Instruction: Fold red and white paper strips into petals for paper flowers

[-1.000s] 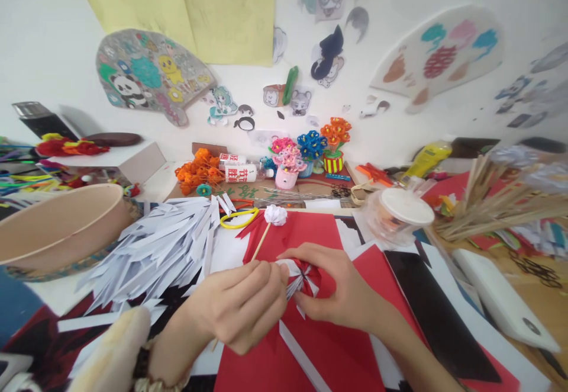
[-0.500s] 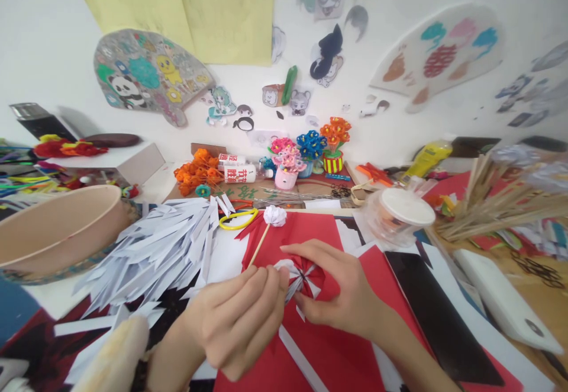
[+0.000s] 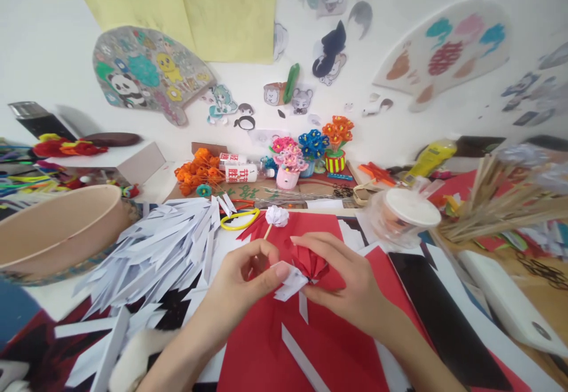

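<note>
My right hand [image 3: 344, 279] curls around a red folded paper flower [image 3: 309, 262]. White folded paper [image 3: 290, 282] joins it on the left side, pinched between the thumb and fingers of my left hand [image 3: 255, 276]. Just beyond my left hand lies a crumpled white paper ball [image 3: 277, 216] on a thin wooden stick, which the fingers partly hide. Under both hands are red paper sheets [image 3: 306, 344], with a loose white paper strip [image 3: 302, 356] on top.
A heap of white paper strips [image 3: 155, 250] lies at left beside a beige bowl [image 3: 62, 220]. Yellow-handled scissors [image 3: 239, 220] are behind the hands. At right are a black phone [image 3: 444, 315], a white power bank [image 3: 510, 297], a lidded tub [image 3: 410, 208] and wooden sticks [image 3: 492, 202].
My left hand has turned, so its thumb now shows on the white paper. The flower has rotated, its red side now facing me more. The stick is more covered.
</note>
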Demonstrator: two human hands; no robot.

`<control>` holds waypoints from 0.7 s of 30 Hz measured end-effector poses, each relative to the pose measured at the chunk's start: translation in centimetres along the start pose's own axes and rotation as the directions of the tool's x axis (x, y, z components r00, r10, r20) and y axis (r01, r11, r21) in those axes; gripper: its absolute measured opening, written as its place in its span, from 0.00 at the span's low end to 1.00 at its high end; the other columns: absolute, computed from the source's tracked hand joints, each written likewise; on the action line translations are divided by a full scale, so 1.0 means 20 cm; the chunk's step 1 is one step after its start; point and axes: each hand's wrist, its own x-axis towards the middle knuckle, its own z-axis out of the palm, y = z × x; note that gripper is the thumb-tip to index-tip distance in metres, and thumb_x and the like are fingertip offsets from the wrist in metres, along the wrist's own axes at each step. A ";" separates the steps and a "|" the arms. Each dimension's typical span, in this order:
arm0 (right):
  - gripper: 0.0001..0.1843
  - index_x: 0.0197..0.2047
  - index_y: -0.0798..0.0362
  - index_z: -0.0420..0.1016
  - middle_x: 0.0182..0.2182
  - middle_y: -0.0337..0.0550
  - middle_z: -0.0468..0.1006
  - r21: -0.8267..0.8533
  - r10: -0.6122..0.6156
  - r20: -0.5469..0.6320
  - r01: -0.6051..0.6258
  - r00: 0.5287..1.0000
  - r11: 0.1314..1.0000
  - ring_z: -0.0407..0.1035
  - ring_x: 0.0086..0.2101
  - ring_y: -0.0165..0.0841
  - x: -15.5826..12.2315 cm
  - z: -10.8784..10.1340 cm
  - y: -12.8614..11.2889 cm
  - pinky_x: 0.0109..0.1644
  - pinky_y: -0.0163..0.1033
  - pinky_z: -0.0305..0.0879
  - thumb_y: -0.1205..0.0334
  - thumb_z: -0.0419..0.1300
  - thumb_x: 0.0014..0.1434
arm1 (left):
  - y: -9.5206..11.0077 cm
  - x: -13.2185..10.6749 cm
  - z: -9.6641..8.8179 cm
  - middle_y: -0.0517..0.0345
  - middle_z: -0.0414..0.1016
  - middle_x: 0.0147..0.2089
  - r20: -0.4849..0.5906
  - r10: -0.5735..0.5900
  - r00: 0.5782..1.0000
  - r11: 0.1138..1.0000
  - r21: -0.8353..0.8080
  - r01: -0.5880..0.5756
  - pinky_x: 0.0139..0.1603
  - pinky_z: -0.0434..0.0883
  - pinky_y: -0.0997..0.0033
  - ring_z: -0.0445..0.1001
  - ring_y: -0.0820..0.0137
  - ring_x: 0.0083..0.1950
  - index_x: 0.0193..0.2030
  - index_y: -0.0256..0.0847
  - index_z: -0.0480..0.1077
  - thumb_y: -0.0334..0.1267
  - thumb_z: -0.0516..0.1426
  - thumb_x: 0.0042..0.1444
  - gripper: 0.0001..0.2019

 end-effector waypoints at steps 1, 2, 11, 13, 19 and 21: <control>0.29 0.64 0.42 0.63 0.54 0.43 0.74 0.009 0.001 0.014 -0.001 1.000 1.000 0.71 0.54 0.34 0.00 0.00 0.00 0.59 0.36 0.70 0.67 0.63 0.62 | -0.01 0.00 0.00 0.63 0.66 0.27 0.036 -0.028 0.999 0.999 -0.043 0.029 0.31 0.62 0.75 0.63 0.74 0.30 0.29 0.39 0.68 0.51 0.64 0.53 0.17; 0.29 0.64 0.43 0.63 0.54 0.43 0.74 0.017 0.003 0.027 -0.004 1.000 1.000 0.71 0.54 0.34 0.00 0.01 0.00 0.59 0.36 0.70 0.67 0.63 0.62 | -0.01 0.00 0.00 0.62 0.67 0.28 0.066 -0.043 0.997 0.997 -0.068 0.048 0.31 0.62 0.75 0.63 0.74 0.30 0.30 0.38 0.68 0.51 0.65 0.52 0.17; 0.30 0.64 0.44 0.64 0.53 0.44 0.74 0.067 0.040 0.113 -0.047 0.993 0.997 0.71 0.53 0.35 0.01 0.00 0.00 0.58 0.38 0.71 0.66 0.65 0.60 | -0.01 0.01 0.00 0.59 0.70 0.27 0.030 -0.041 0.999 0.999 -0.008 0.041 0.33 0.60 0.72 0.63 0.71 0.31 0.28 0.38 0.74 0.47 0.65 0.52 0.13; 0.29 0.63 0.45 0.65 0.54 0.45 0.74 0.080 0.041 0.133 -0.052 0.990 0.995 0.72 0.53 0.35 0.01 -0.01 0.01 0.58 0.39 0.71 0.66 0.65 0.60 | 0.01 0.00 0.00 0.60 0.71 0.28 -0.019 0.002 1.000 0.991 0.134 0.000 0.35 0.59 0.71 0.60 0.71 0.32 0.28 0.39 0.75 0.43 0.64 0.53 0.10; 0.31 0.63 0.45 0.65 0.54 0.46 0.74 0.128 0.050 0.163 -0.072 0.985 0.989 0.72 0.53 0.36 0.02 -0.01 0.00 0.57 0.40 0.71 0.69 0.65 0.59 | 0.05 -0.01 0.02 0.62 0.68 0.28 0.029 0.022 0.999 0.982 0.189 -0.027 0.33 0.58 0.72 0.60 0.72 0.30 0.28 0.40 0.70 0.42 0.60 0.57 0.10; 0.31 0.63 0.44 0.65 0.54 0.46 0.74 0.134 0.051 0.167 -0.073 0.985 0.988 0.72 0.53 0.37 0.02 -0.01 -0.01 0.57 0.42 0.72 0.70 0.65 0.59 | 0.05 -0.01 0.03 0.62 0.68 0.28 0.032 0.017 0.999 0.982 0.189 -0.022 0.32 0.58 0.72 0.60 0.72 0.29 0.28 0.40 0.70 0.42 0.59 0.58 0.11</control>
